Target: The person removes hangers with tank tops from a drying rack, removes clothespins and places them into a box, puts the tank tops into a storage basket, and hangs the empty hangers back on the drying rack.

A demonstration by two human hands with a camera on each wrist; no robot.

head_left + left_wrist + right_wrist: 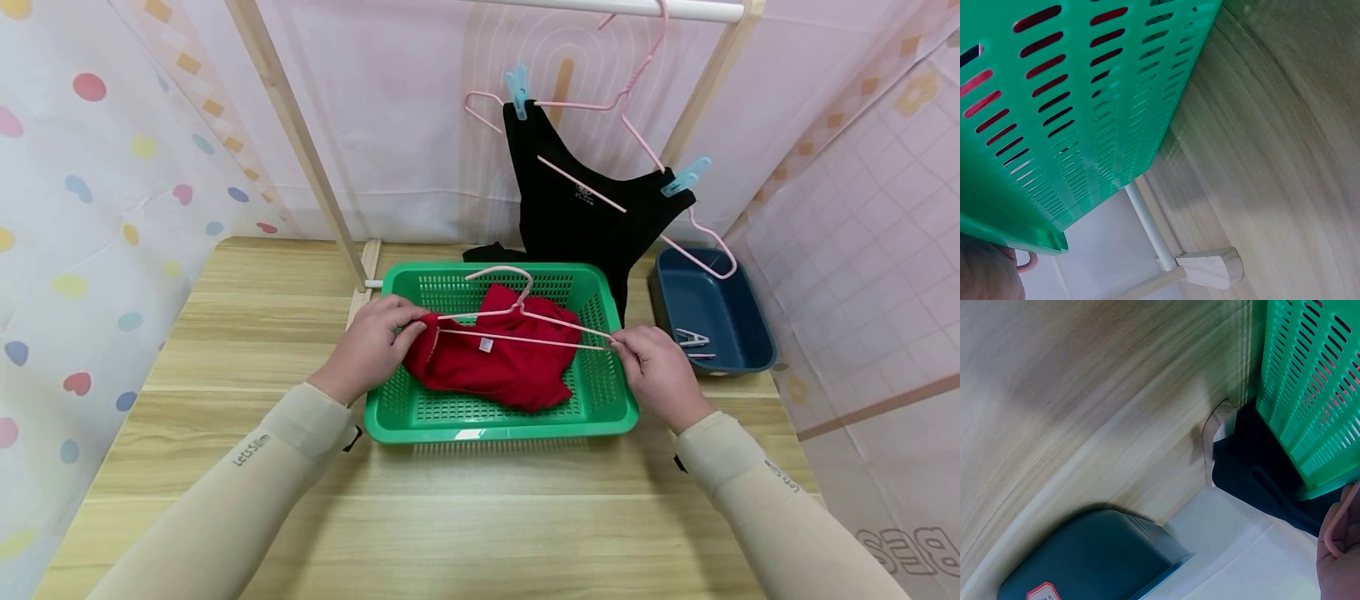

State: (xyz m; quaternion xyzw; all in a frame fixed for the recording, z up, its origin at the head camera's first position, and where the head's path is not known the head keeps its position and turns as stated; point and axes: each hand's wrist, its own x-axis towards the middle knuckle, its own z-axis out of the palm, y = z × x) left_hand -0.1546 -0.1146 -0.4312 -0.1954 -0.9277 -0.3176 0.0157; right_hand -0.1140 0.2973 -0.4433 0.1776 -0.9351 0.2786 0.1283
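Over a green basket [495, 433], my left hand [375, 346] pinches the edge of a red garment [495, 371] where it wraps one end of a pink hanger [555, 320]. The hanger's opposite end is held between the thumb and fingers of my right hand [660, 371], above the basket's right rim. Its hook points away from me. Most of the garment lies crumpled inside the basket, a small white tag showing on it. In the right wrist view, the hanger's rounded end [1335, 534] curves along my fingers.
Behind the basket, a black top [577, 200] hangs from another pink hanger, fixed with light blue clips [517, 90]. A wooden rack post [300, 142] rises at the left, under a white rail [675, 10]. At the right stands a dark blue bin [720, 308] with clips inside.
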